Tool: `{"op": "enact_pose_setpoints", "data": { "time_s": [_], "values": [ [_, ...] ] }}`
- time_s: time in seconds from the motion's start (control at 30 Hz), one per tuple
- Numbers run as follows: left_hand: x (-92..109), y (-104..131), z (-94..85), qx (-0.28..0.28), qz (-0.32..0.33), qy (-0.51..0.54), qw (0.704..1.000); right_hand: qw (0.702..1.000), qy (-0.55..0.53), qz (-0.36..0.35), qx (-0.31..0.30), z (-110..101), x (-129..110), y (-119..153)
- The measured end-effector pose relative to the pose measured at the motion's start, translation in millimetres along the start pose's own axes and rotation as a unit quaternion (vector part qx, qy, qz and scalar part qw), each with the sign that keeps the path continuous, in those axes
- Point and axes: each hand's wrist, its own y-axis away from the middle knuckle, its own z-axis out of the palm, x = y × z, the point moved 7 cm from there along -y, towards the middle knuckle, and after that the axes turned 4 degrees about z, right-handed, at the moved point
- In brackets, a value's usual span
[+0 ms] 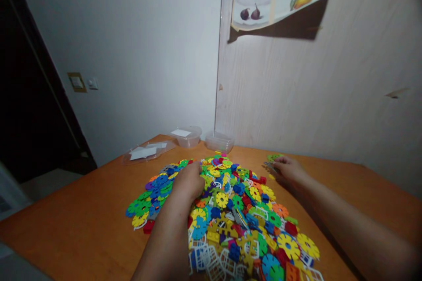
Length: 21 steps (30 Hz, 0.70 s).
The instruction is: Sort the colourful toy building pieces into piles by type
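A large heap of mixed plastic building pieces (227, 215) covers the middle of the table, with notched discs, small bricks and white lattice pieces among them. Over the heap's back left part is my left hand (189, 181), its fingers curled down. What those fingers hold, if anything, is hidden behind the hand. To the right of the heap, my right hand (289, 169) pinches a small grey plastic piece (268, 165) near the tabletop. Just beyond it lie yellow-green notched discs (274, 157), apart from the heap.
At the table's back edge stand a round clear tub (189, 140) with a white label and a rectangular clear container (220, 142). A clear lid (141, 154) with white paper lies left of them. The wall (148, 52) rises directly behind the wooden table (82, 215).
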Motion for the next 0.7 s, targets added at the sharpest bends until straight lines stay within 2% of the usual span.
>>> {"op": "enact_pose_setpoints", "data": {
  "time_s": [0.27,0.37,0.53,0.7],
  "values": [
    [1.6,2.1,-2.8,0.015,0.011,0.015,1.000,0.992,-0.036,0.085,-0.080,59.1,-8.4,-9.9],
    [2.9,3.7,-3.3,0.011,0.006,0.011,1.000,0.987,-0.059,0.109,-0.102,74.2,-10.8,-10.5],
    [7.8,7.5,-6.1,-0.002,0.004,0.000,1.000,0.985,-0.055,0.107,-0.127,79.6,-21.4,5.8],
    [12.0,7.6,-10.5,0.018,0.012,-0.020,1.000,0.980,-0.039,0.060,-0.183,74.7,-44.2,46.1]
  ]
}}
